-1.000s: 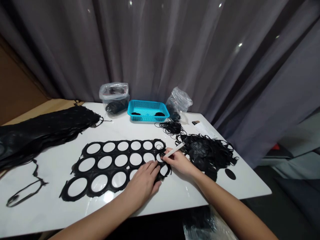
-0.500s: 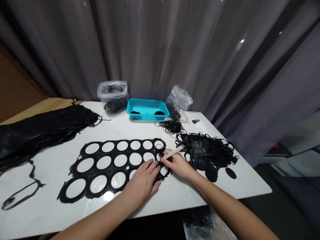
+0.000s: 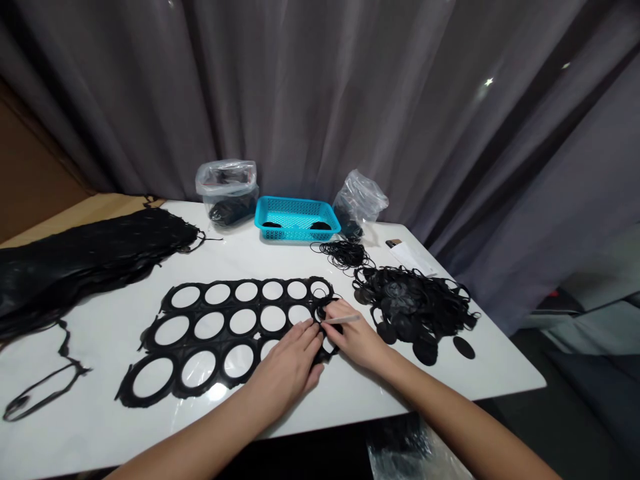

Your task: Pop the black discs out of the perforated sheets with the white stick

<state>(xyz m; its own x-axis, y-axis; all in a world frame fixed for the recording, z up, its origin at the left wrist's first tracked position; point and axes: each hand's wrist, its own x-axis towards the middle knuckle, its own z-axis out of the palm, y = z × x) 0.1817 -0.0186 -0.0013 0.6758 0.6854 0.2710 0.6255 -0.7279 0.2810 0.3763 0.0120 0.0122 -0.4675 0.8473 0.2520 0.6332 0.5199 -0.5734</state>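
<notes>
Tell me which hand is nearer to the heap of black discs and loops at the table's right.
Right. The right hand, holding a pale tool, is just left of the heap; the left hand lies farther left, on the black sheet with round holes.

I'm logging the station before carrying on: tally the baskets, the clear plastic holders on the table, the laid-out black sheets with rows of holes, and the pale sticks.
Blue basket: 1
Clear plastic holders: 2
Holed black sheet: 1
Pale stick, in the right hand: 1
Total: 5
</notes>
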